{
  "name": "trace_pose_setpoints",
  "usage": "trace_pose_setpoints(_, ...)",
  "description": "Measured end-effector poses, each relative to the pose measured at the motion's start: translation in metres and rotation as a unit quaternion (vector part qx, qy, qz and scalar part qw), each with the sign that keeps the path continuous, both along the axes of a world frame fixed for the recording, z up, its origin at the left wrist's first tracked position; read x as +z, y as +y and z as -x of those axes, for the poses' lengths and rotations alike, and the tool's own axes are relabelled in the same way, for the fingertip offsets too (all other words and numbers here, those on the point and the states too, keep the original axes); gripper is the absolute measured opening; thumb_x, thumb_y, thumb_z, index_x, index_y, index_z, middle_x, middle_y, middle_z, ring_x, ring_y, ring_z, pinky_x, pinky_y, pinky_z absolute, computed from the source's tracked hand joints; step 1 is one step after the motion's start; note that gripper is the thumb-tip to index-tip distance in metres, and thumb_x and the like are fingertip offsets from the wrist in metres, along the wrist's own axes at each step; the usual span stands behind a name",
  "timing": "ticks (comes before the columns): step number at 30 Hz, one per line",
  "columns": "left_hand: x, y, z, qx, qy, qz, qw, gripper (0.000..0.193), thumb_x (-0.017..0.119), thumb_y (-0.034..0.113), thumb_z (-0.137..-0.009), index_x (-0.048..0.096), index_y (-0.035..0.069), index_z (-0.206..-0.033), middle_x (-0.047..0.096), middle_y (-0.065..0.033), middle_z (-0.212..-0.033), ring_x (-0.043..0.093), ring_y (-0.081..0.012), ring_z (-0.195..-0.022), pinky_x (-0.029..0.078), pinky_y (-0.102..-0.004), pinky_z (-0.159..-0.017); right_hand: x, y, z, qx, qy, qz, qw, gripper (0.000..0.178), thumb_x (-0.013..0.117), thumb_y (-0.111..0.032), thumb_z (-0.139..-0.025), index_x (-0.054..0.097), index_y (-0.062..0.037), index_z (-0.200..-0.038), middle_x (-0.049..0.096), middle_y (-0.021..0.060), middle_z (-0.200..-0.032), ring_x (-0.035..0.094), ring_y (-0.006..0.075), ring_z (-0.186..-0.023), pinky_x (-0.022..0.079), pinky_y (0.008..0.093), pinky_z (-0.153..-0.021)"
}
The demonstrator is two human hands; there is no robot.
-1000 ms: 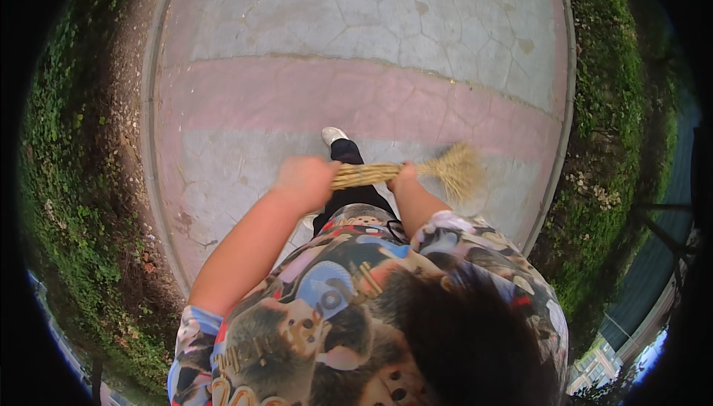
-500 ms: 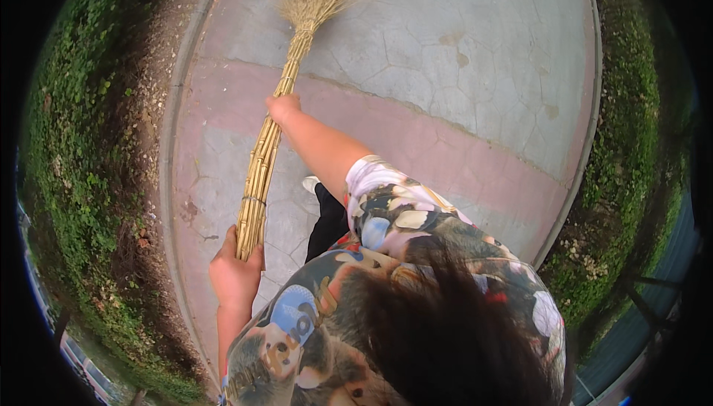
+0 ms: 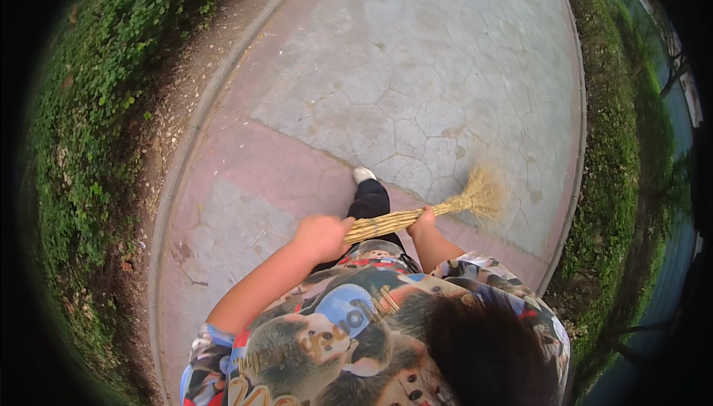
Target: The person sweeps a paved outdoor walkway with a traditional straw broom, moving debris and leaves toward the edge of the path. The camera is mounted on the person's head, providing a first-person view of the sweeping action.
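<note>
A straw-coloured twig broom (image 3: 382,226) lies across the front of my body, its frayed, motion-blurred bristle head out to the right over the pavement. My left hand (image 3: 324,238) is closed round the handle end, close to my waist. Further along the handle, just short of where the bristles fan out, my right hand (image 3: 423,220) grips it. Dark bindings show around the bundled stalks. Whether the bristles touch the ground I cannot tell.
A grey paved path (image 3: 416,87) with a pinkish band (image 3: 275,155) stretches ahead. Kerbs (image 3: 194,120) edge it on both sides. Leafy green bushes (image 3: 89,131) stand to the left, with a hedge (image 3: 609,146) to the right. My white shoe (image 3: 363,174) is stepping forward.
The broom has swung from pointing far ahead on the left to lying crosswise, bristles to the right. Both hands have moved right with it, still gripping. A foot has come forward.
</note>
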State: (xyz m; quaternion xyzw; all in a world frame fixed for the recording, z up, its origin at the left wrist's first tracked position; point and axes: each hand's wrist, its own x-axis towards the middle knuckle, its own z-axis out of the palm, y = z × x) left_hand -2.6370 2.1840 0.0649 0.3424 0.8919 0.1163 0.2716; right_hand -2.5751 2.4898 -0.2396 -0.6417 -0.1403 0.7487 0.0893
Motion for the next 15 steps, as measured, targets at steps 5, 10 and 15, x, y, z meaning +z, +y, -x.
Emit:
trace_pose_setpoints(5, -0.025, 0.114, 0.098, -0.133, -0.011, -0.010, 0.991, 0.032, 0.066, 0.026, -0.078, 0.063, 0.012, -0.106, 0.068, -0.0129, -0.084, 0.067, -0.0345, -0.078, 0.053, -0.0458, -0.066, 0.000, 0.085, 0.019, -0.095, -0.067, 0.054, 0.992, 0.049, 0.050, -0.034, -0.092, 0.044, -0.0030, -0.130, 0.054, 0.0180, -0.128, 0.056, 0.0385, -0.117, 0.045, 0.0534, -0.102)
trace_pose_setpoints(10, -0.011, 0.137, 0.187, -0.022, -0.040, -0.002, 0.999, 0.032, 0.066, 0.024, -0.077, 0.063, 0.012, -0.107, 0.067, -0.0134, -0.084, 0.067, -0.0335, -0.078, 0.053, -0.0460, -0.067, -0.011, 0.101, 0.141, -0.017, -0.111, 0.071, 0.991, 0.051, 0.047, -0.037, -0.093, 0.043, -0.0012, -0.130, 0.052, 0.0208, -0.133, 0.053, 0.0386, -0.122, 0.041, 0.0533, -0.105)
trace_pose_setpoints(15, 0.039, 0.077, 0.227, 0.216, 0.054, 0.089, 0.971, 0.044, 0.072, 0.025, -0.074, 0.065, 0.011, -0.115, 0.067, -0.0127, -0.077, 0.068, -0.0323, -0.069, 0.055, -0.0439, -0.062, -0.035, -0.025, 0.350, 0.243, -0.011, 0.023, 0.970, 0.049, 0.046, -0.030, -0.096, 0.038, 0.0025, -0.132, 0.052, 0.0258, -0.116, 0.057, 0.0421, -0.103, 0.049, 0.0594, -0.088)
